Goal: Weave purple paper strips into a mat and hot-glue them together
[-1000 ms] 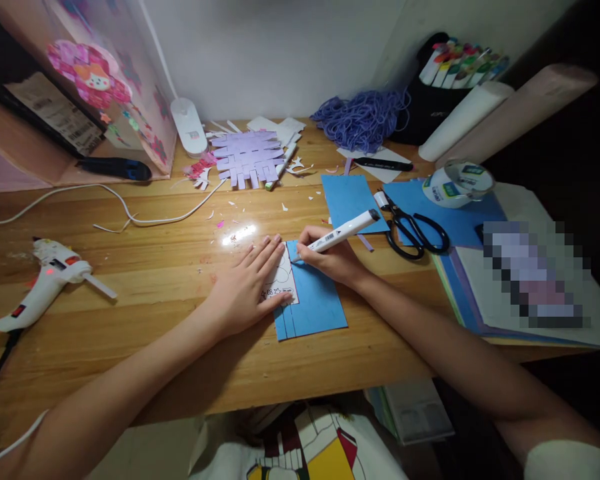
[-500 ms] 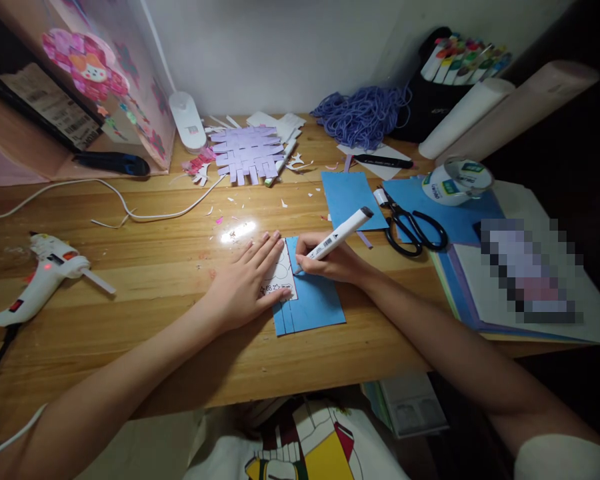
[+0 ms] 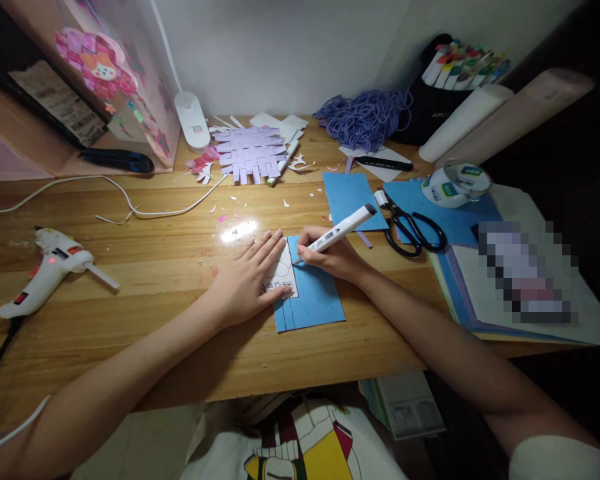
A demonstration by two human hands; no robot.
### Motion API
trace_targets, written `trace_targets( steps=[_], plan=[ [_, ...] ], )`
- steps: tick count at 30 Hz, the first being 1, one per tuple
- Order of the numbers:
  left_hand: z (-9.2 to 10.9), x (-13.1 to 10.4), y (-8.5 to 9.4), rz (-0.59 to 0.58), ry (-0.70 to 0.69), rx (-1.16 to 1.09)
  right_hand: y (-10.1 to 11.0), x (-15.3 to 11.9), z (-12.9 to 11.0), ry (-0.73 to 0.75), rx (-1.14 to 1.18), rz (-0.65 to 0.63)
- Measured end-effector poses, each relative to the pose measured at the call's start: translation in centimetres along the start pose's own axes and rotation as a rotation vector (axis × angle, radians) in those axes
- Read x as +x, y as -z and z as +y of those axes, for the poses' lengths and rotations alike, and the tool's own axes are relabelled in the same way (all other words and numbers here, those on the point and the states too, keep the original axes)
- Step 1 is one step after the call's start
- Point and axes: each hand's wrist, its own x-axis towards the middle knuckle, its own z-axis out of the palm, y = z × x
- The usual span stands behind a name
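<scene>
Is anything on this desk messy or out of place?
Yes. Small paper scraps are strewn over the table near the woven purple paper, and the glue gun lies on its side with a light glowing. The scissors lie open.

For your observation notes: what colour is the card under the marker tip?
Blue card, clearest in the head view, beneath the white marker.

This was a home craft desk: a wooden desktop (image 3: 145, 280) against a white wall, with a glue gun (image 3: 45, 270) at left, scissors (image 3: 413, 227) and tape (image 3: 455, 183) at right, markers (image 3: 467, 63) and purple yarn (image 3: 363, 117) at upper right.
</scene>
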Motion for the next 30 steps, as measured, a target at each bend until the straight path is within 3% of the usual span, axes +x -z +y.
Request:
trace_targets(
  steps=[5,13,19,22,27,30],
  plan=[
    [0.0,0.0,0.1,-0.004,0.011,-0.016,0.0,0.0,-0.1,0.021,-0.001,-0.018],
    [0.0,0.0,0.0,0.005,0.005,-0.014,0.3,-0.2,-0.4,0.115,-0.041,-0.269],
    [0.0,0.0,0.0,0.002,0.005,-0.012,0.3,-0.4,-0.6,0.126,-0.02,-0.344],
    [0.0,0.0,-0.1,0.018,0.001,-0.033,0.5,-0.4,-0.5,0.092,0.084,-0.31],
    [0.5,-0.6,0.0,-0.012,-0.01,-0.023,0.6,-0.1,-0.1,-0.046,0.324,-0.111],
    [1.4,-1.4,0.2,-0.05,0.005,0.006,0.6,0.0,0.1,-0.071,0.387,-0.098]
  ],
)
